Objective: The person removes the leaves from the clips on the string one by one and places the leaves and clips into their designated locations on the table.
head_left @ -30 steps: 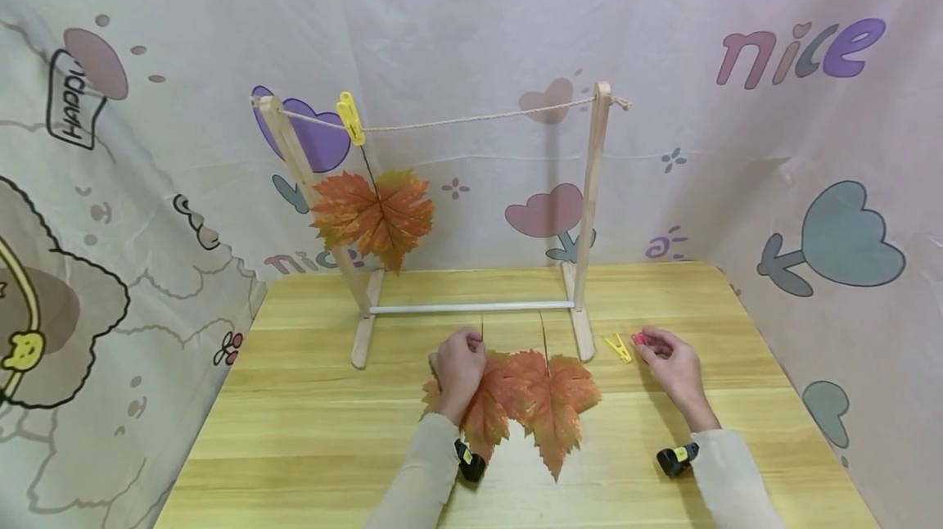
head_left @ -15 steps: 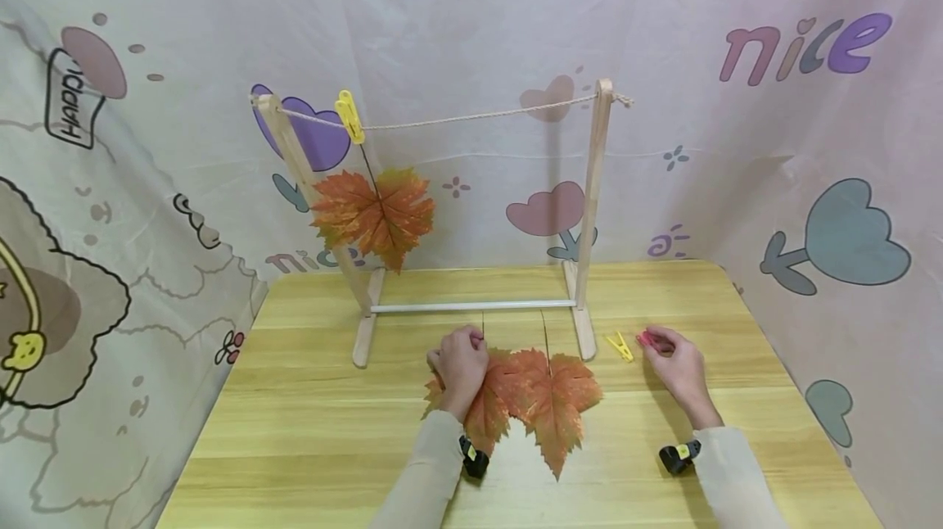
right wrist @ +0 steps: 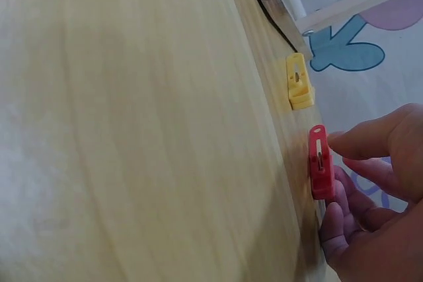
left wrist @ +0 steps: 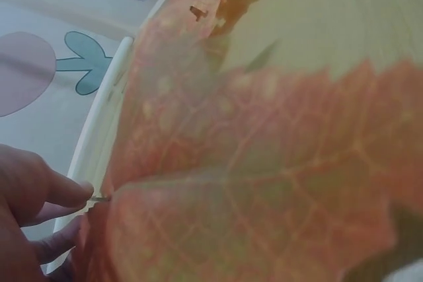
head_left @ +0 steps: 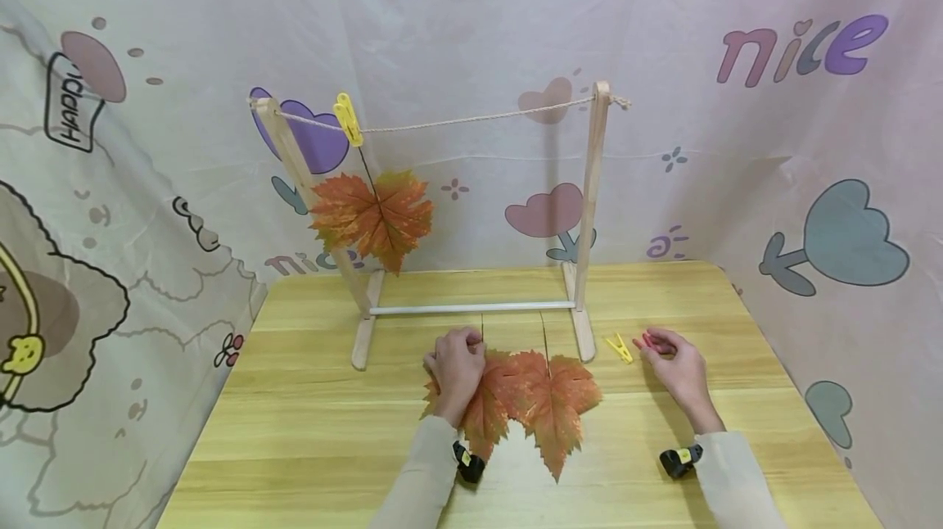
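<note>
My left hand (head_left: 458, 365) pinches the thin stem of an orange artificial maple leaf (head_left: 495, 406) that lies on the table; the left wrist view shows thumb and fingertip closed on that stem. A second maple leaf (head_left: 554, 398) overlaps its right side, its stem pointing away from me. Off to the right, my right hand (head_left: 678, 361) holds a red clothespin (right wrist: 320, 163) between thumb and fingers, low over the tabletop. Just left of it lies a yellow clothespin (head_left: 620, 347). A third leaf (head_left: 379, 214) hangs by its stem from the rope, gripped by another yellow clothespin (head_left: 347, 119).
Behind the leaves stands a wooden frame (head_left: 592, 210) with a rope (head_left: 471, 121) strung between its posts and a white crossbar (head_left: 471, 309) low down. Its feet rest on the wood-grain table (head_left: 295, 431). A printed curtain (head_left: 471, 38) hangs behind and at the sides.
My right hand has shifted slightly right, and the red clothespin has turned in its fingers so that more of it shows. The left hand stays at the leaf stem.
</note>
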`<state>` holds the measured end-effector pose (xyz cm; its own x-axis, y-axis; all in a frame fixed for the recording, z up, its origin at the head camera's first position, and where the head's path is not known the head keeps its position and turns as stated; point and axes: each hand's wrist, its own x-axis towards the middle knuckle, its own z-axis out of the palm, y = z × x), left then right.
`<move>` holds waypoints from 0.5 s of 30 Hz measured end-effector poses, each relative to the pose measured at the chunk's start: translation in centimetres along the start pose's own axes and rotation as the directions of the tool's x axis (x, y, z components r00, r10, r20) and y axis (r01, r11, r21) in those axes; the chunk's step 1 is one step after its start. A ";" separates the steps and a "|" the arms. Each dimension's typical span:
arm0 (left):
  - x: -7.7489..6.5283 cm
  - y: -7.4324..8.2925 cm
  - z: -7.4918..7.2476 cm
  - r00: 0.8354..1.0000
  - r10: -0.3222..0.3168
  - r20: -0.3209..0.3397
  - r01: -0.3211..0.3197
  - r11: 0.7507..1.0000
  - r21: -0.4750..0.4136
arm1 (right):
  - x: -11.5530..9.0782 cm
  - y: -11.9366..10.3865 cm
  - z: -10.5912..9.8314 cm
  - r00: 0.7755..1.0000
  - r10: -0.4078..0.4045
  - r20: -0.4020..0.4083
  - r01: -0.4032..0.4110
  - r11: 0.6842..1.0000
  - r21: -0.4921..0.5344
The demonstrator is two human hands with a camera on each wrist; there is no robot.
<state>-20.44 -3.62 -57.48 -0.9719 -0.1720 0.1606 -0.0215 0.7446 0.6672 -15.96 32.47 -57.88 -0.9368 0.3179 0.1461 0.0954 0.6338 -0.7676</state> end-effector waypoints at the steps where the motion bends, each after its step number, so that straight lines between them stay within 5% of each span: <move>1: 0.0 0.0 -0.1 1.000 0.004 -0.002 -0.004 1.000 -0.003 | 0.0 0.0 0.0 1.000 -0.004 -0.002 0.004 1.000 0.005; 15: 0.5 -0.1 -2.3 0.999 0.036 0.013 -0.035 0.995 -0.091 | -0.1 -2.1 -0.7 0.997 -0.070 -0.025 0.073 0.992 0.104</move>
<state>-20.38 -5.26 -55.78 -0.9751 -0.1364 0.1750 0.0338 0.6881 0.7248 -15.83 31.60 -55.90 -0.9326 0.2899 0.2151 -0.0085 0.5782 -0.8159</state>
